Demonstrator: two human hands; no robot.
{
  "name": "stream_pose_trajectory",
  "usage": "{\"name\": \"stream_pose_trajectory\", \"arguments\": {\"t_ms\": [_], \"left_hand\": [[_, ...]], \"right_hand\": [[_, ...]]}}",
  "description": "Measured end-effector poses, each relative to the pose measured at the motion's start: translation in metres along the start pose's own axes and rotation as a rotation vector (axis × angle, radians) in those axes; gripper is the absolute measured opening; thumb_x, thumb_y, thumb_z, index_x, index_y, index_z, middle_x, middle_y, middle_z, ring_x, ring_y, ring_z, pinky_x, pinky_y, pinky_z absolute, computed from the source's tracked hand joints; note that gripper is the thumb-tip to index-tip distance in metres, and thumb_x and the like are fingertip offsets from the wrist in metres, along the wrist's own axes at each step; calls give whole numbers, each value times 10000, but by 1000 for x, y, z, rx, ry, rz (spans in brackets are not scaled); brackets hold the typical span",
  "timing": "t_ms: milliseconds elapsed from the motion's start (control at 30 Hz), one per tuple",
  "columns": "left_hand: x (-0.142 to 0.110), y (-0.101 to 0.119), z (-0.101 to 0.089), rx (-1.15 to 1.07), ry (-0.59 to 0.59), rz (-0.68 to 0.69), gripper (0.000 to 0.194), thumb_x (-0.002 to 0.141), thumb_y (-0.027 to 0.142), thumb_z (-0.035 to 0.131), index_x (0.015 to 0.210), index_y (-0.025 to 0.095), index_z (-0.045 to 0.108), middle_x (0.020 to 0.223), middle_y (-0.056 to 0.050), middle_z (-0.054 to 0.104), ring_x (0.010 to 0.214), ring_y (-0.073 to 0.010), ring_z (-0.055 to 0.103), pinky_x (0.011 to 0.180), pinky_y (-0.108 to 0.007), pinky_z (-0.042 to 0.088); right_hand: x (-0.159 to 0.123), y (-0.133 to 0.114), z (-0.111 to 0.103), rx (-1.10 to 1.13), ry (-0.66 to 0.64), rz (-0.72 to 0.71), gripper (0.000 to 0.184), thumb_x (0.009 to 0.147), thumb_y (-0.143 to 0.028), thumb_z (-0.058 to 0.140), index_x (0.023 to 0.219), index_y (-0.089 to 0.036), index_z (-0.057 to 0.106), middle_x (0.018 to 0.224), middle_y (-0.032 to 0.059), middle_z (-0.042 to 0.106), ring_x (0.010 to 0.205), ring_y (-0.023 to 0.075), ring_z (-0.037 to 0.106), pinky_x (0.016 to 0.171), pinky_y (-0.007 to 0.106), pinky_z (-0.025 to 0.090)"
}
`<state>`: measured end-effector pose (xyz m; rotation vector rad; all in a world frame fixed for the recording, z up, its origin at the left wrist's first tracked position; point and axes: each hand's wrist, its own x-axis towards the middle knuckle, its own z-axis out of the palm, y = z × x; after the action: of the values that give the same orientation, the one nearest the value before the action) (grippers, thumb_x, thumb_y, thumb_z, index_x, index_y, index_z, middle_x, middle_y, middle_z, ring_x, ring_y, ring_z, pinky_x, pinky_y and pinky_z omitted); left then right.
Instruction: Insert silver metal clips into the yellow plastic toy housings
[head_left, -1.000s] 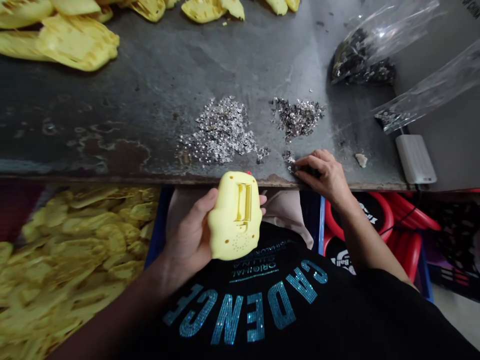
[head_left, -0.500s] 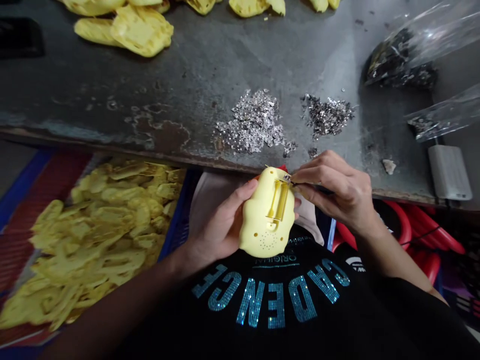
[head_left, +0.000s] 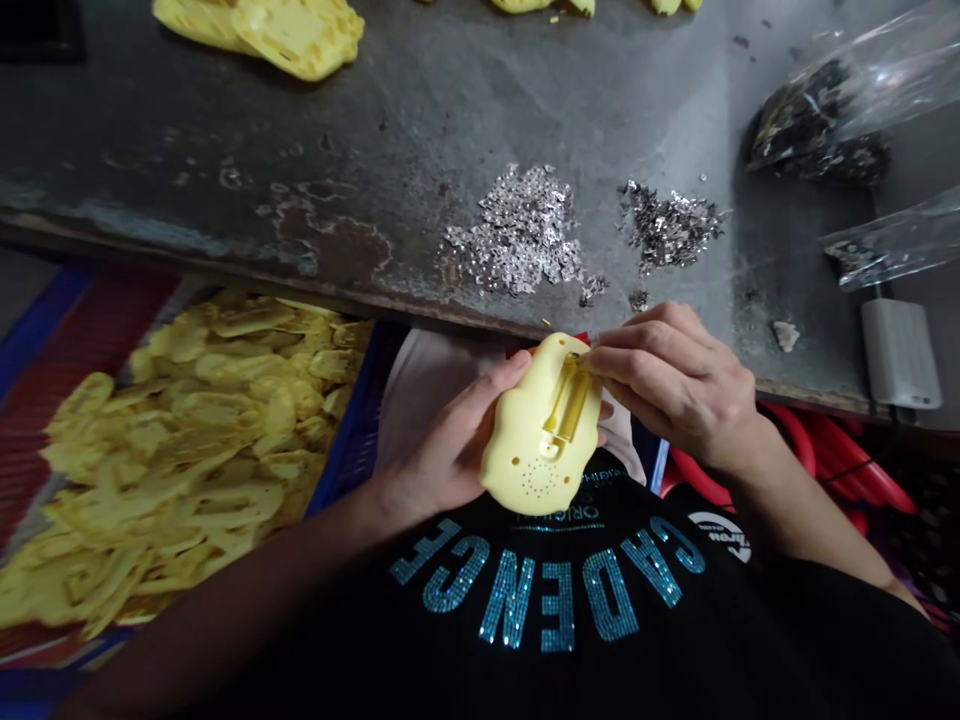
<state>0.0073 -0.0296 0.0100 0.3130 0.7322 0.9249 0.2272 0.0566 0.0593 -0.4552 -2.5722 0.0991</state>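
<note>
My left hand (head_left: 442, 450) grips a yellow plastic toy shell (head_left: 517, 465), which has a narrow moulded slot (head_left: 568, 403) and a cluster of small speaker holes. My right hand (head_left: 675, 385) pinches at the slot's upper end, its fingertips touching the shell. A tiny metal contact seems held there, though the fingers mostly hide it. On the metal-topped bench (head_left: 225, 140) lie a pile of silver metal contacts (head_left: 517, 230) and a darker pile (head_left: 667, 225), just beyond my right hand.
Yellow shells fill a blue-rimmed crate (head_left: 195, 440) at the lower left, and more lie on the bench's far side (head_left: 292, 35). Clear plastic bags (head_left: 817, 130) with dark parts and a white box (head_left: 900, 355) sit at the right. Red plastic (head_left: 840, 460) lies below the bench edge.
My right hand has moved from the bench to the shell's slot. The shell has risen and turned slightly in my left hand, and the view has shifted.
</note>
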Motion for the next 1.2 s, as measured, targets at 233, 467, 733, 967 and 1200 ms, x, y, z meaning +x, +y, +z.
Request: {"name": "stream_pose_trajectory", "arguments": {"t_ms": [233,467,733,967,1200], "left_hand": [[2,3,7,-89,-140,-12,700,1011,617,682,1551,179,607,1183,-109,864,1148,-359,827,993,-480,673],[5,-2,-1,-121,-179,-3,734,979,646,747,1508,150,635,1158,-129,867,1150,-340,823,1006,-420,654],[4,-9,1,14,8,241,468,976,474,824,1365,225,748,1179,-68,845,1008,-222,800,908,-306,639],[-16,-9,-7,391,129,362,529,1029,544,759,1483,273,747,1016,-37,819,835,-193,726,706,-233,567],[-31,-2,-6,593,77,342,572,1018,438,785,1559,266,708,1217,-80,823,901,-222,736,810,-286,581]], "right_hand": [[-7,-2,5,7,52,27,253,1083,-189,673,1334,-219,684,1127,88,823,963,221,743,821,386,589],[-11,-6,9,30,106,53,259,1064,-186,701,1321,-204,679,1129,106,842,945,231,756,815,394,610],[-1,3,1,408,-26,353,218,1047,-297,758,1244,-204,744,1130,76,800,978,196,741,830,336,606],[2,9,11,615,-47,457,207,964,-245,804,1153,-185,743,1038,23,770,857,138,697,778,288,589],[-15,2,37,651,183,472,224,955,-272,835,1151,-214,742,1019,-6,762,862,122,712,793,270,603]]}}
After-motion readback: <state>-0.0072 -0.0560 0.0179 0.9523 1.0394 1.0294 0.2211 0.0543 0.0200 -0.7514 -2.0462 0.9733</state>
